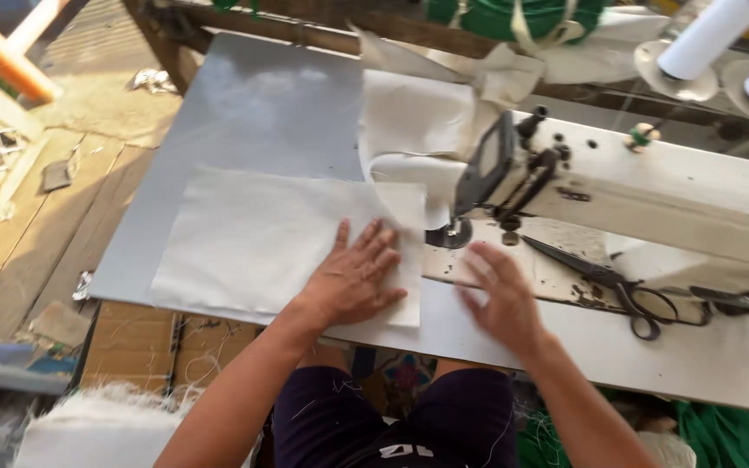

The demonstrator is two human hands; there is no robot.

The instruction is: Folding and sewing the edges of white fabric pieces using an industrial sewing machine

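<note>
A cream woven fabric piece lies flat on the grey metal table. My left hand presses palm down on its right end, fingers spread. Just right of it, my right hand rests flat on the machine bed, slightly blurred, holding nothing. Both hands sit in front of the presser foot of the white sewing machine. More cream fabric trails behind the needle toward the back.
Black scissors lie on the machine bed to the right. White thread cones stand at the back right, with green material beside them. A pile of white sacks sits on the floor at the lower left. Wooden flooring lies left.
</note>
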